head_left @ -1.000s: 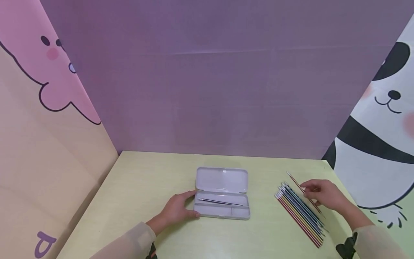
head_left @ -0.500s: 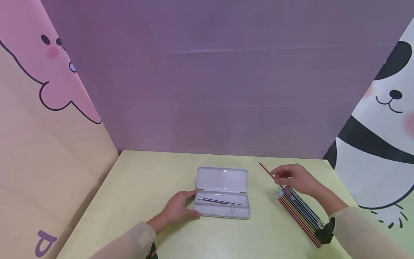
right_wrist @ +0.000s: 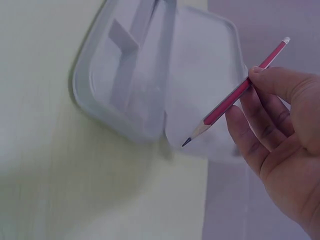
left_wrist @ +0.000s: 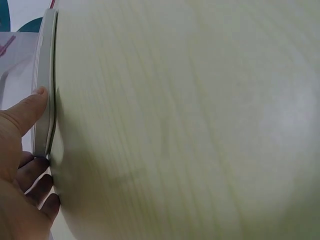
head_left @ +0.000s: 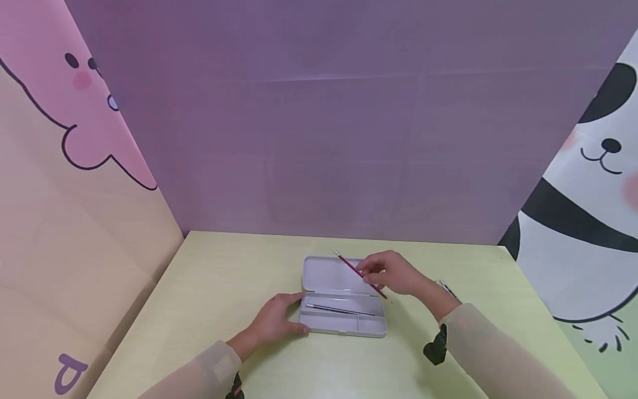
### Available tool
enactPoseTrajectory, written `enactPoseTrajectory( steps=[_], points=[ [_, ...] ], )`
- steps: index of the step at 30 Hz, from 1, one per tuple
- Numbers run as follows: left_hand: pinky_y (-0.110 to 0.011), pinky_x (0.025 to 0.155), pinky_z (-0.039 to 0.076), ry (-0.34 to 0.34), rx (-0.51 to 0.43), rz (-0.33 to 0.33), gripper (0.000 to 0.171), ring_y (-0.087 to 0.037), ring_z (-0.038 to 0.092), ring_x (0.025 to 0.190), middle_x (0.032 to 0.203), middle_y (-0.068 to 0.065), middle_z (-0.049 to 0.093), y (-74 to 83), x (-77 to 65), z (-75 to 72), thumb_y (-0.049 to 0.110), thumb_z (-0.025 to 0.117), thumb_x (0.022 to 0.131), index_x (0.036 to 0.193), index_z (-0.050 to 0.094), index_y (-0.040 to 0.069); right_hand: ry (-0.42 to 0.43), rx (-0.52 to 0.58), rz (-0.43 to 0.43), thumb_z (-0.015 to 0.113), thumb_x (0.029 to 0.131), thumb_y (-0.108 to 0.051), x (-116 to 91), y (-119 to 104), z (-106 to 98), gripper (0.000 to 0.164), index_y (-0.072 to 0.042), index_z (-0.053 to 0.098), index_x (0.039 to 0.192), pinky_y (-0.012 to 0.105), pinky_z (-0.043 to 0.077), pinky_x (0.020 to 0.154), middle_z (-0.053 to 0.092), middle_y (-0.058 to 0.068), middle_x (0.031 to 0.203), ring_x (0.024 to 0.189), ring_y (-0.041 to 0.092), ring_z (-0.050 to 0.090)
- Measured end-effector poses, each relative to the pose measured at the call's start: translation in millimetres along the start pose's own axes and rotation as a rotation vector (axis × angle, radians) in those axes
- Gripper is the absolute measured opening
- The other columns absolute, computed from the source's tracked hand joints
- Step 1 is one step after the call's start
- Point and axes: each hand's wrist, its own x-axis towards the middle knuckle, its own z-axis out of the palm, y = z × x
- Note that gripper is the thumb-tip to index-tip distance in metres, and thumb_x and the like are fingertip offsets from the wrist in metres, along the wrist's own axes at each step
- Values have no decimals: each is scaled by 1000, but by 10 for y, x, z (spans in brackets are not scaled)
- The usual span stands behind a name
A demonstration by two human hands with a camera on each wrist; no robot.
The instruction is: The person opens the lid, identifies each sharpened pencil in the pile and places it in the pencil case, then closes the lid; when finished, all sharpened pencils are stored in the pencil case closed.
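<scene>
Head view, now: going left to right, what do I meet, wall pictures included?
Pink cartoon figure → left hand → open pencil case → right hand → pencil ends showing past the right arm → panda picture. I left out the red pencil, which overlaps the case and hand.

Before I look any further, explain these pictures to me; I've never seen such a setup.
There is no machine here: a person is working bare-handed. The wide picture comes from a camera worn on the head; the two close ones come from cameras worn on the wrists, one left, one right. On the table lies an open case with at least one dark pencil in its back compartment. The left hand grips the case at its left end. The right hand pinches a red pencil, not yet laid in the case. Some pencil ends peek out past the right arm.
</scene>
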Motion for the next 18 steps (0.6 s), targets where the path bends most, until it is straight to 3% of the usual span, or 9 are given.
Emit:
enactPoseTrajectory(
  steps=[9,18],
  points=[
    [-53,114,44,5,-8,2,87,-36,56,133,143,-13,62,12,-19,9,38,91,76,148,55,5,-32,-56,-63,72,93,-2,170,115,387,17,-5,77,109,25,59,67,75,4,95,81,13,65],
    [-51,115,44,6,-3,-14,86,-34,56,134,144,-11,62,8,-9,5,38,91,76,149,55,8,-68,-123,-101,74,89,0,195,246,569,14,-9,79,100,23,55,72,76,3,88,76,6,64]
  ],
)
